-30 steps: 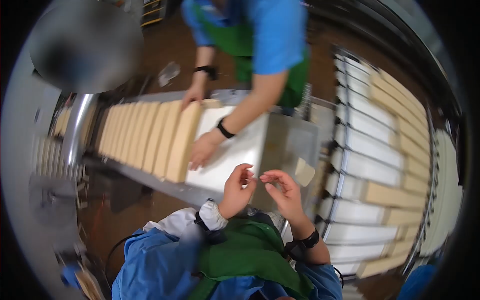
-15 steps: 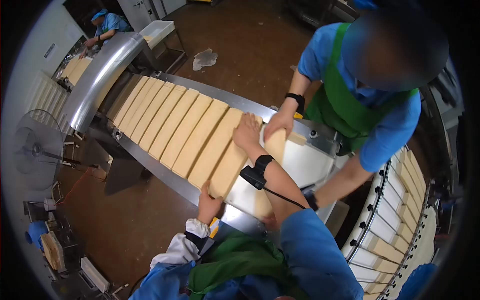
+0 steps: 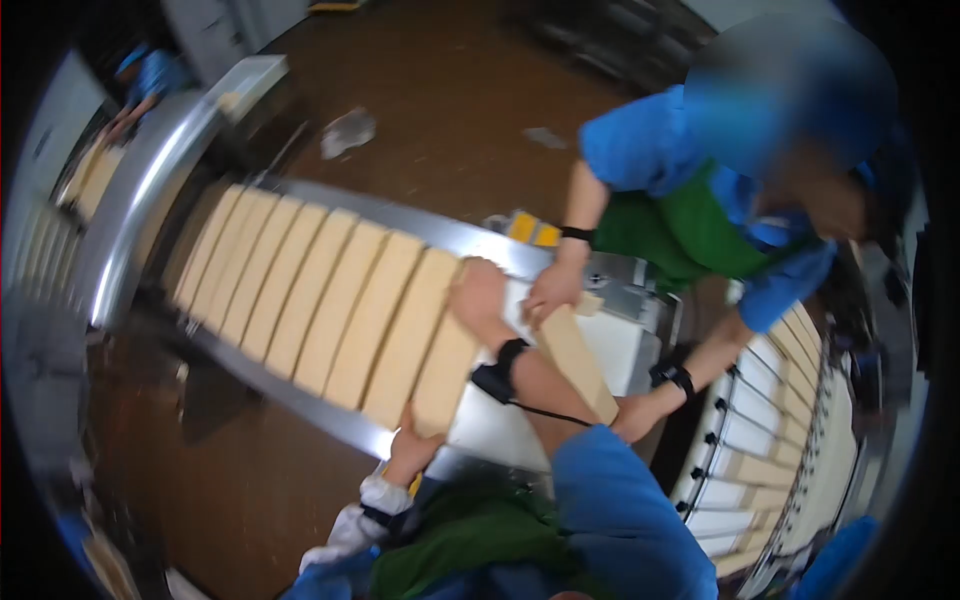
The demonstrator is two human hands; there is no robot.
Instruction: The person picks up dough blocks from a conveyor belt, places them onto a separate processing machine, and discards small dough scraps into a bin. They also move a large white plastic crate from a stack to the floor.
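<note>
A row of long, pale, dough-like slabs lies side by side across a metal-edged conveyor (image 3: 300,413). My hands are at opposite ends of the end slab (image 3: 447,375). My left hand (image 3: 411,452) grips its near end, with the thumb on the right side. At the far end, my right hand (image 3: 479,297) is curled over the slab, its fingertips partly hidden. Just to the right, a co-worker's two hands (image 3: 556,288) hold a separate pale slab (image 3: 582,362) at both ends; my right forearm crosses in front of part of it.
A co-worker in a green apron (image 3: 660,230) stands across the conveyor. At right is a curved rack (image 3: 735,425) with more slabs on it. A rounded metal cover (image 3: 150,200) spans the far left of the line, with another person (image 3: 155,80) behind it.
The co-worker's slab has moved right, away from the row, and both their hands now show on it. My hands stay at the end slab; the whole view has shifted.
</note>
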